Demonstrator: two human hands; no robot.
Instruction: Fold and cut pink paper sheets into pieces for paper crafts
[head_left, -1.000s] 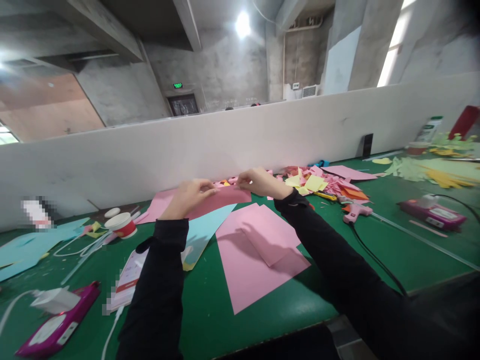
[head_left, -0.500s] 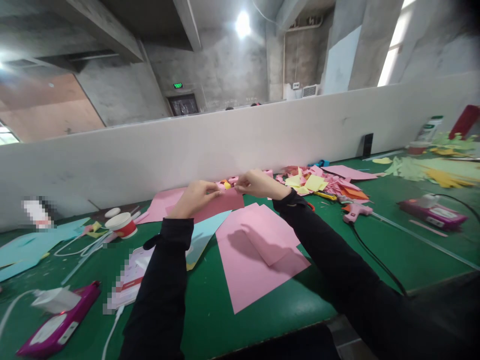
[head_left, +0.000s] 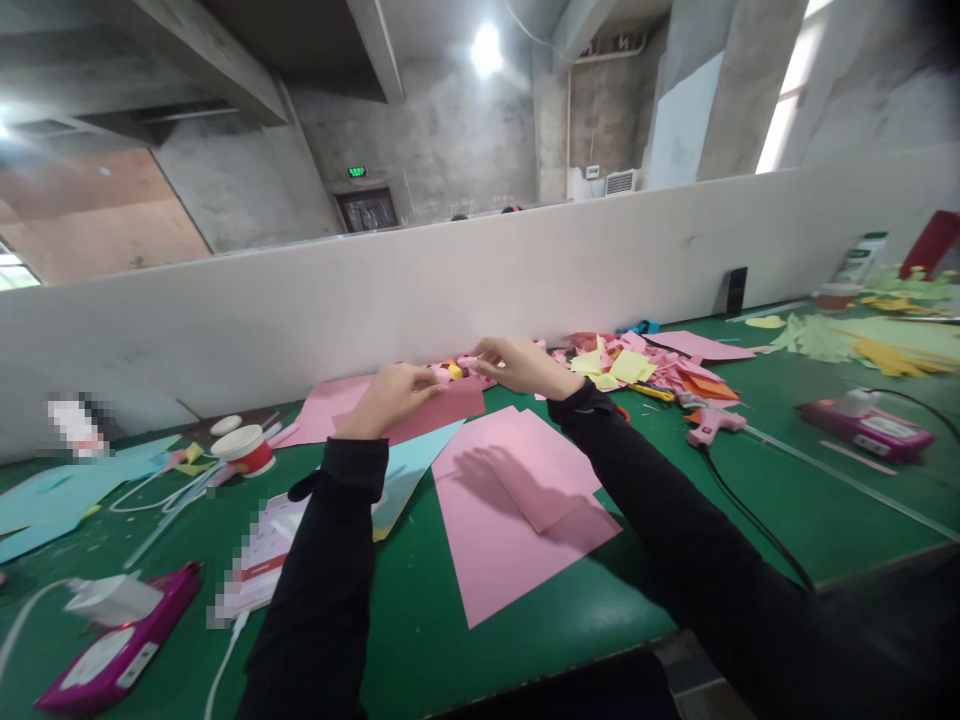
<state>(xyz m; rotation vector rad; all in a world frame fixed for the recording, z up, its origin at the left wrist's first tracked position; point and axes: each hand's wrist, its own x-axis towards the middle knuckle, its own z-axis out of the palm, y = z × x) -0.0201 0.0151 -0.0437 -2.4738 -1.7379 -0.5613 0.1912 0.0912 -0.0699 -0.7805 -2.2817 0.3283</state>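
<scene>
My left hand (head_left: 391, 396) is closed, with thumb and fingertips pinching a small pink paper piece (head_left: 442, 375). An orange-and-yellow bit (head_left: 454, 369) shows right beside that piece; I cannot tell whether they are joined. To the right, my right hand (head_left: 525, 366) hovers with thumb and fingers apart, close to small pink rolled pieces (head_left: 466, 361) behind it. Whether it touches them is unclear. Beneath both hands lies a darker pink sheet (head_left: 442, 408). Nearer to me are a large pink sheet (head_left: 487, 560) and a smaller folded pink sheet (head_left: 544, 480) on top.
Paper scraps (head_left: 630, 362) pile up at the right, near a pink glue gun (head_left: 712, 425) with a black cord. A paper cup (head_left: 244, 452), a phone (head_left: 259, 560) and a purple power strip (head_left: 112, 640) are at the left. A white partition (head_left: 420, 290) borders the green table.
My right hand's fingers have opened and drawn slightly away from the small piece. My left hand stays in nearly the same spot, still pinching.
</scene>
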